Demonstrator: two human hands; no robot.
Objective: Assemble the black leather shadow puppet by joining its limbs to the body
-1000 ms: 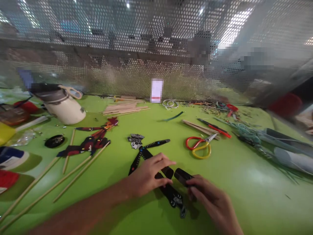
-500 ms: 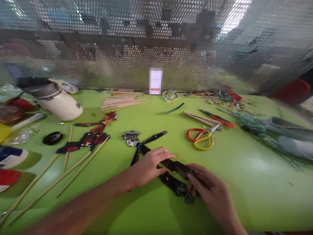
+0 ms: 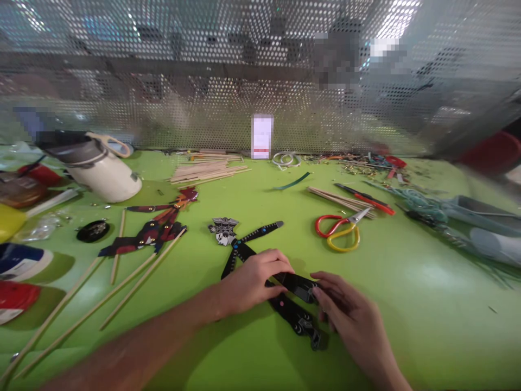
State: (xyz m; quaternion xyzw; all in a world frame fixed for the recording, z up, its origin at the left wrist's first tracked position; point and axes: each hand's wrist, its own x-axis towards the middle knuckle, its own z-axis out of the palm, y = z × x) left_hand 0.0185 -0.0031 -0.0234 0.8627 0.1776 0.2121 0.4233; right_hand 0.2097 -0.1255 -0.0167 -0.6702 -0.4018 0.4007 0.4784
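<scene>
I'm working from one view, the head camera, which looks forward and down from above the near side of the green table [image 3: 427, 326]. It sits close enough that the left hand [image 3: 256, 277] and right hand [image 3: 345, 304] show large at lower centre, over the black jointed puppet [image 3: 293, 309], with both forearms running out through the bottom edge. My picture is wide, reaching from the white mug [image 3: 108, 176] on one side to the grey tray [image 3: 484, 214] on the other, and its top faces the perforated metal screen [image 3: 203, 119] beyond the table's far edge.
</scene>
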